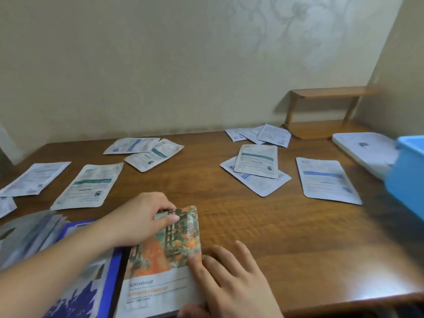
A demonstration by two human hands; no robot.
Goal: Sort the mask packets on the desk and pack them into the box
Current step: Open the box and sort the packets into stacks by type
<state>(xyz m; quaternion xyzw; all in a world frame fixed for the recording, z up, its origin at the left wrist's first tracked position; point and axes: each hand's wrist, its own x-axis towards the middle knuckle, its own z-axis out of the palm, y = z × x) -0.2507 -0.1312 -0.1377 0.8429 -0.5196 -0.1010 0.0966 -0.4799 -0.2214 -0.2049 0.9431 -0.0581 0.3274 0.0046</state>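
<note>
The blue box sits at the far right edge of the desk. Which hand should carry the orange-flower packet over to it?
The right hand, probably. It rests open along the right edge of the orange-flower packet, on the same side as the blue box. The left hand pinches the packet's top and would have to cross over.

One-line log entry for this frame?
left hand: grips orange floral packet | right hand: steadies its edge | blue box: far right

Small wooden shelf (pixel 325 111) on desk corner, far beyond fingers, up right. Pale floral wallpaper (pixel 286 31) behind. White flat device (pixel 364 150) right of fingers, beside shelf.
</note>
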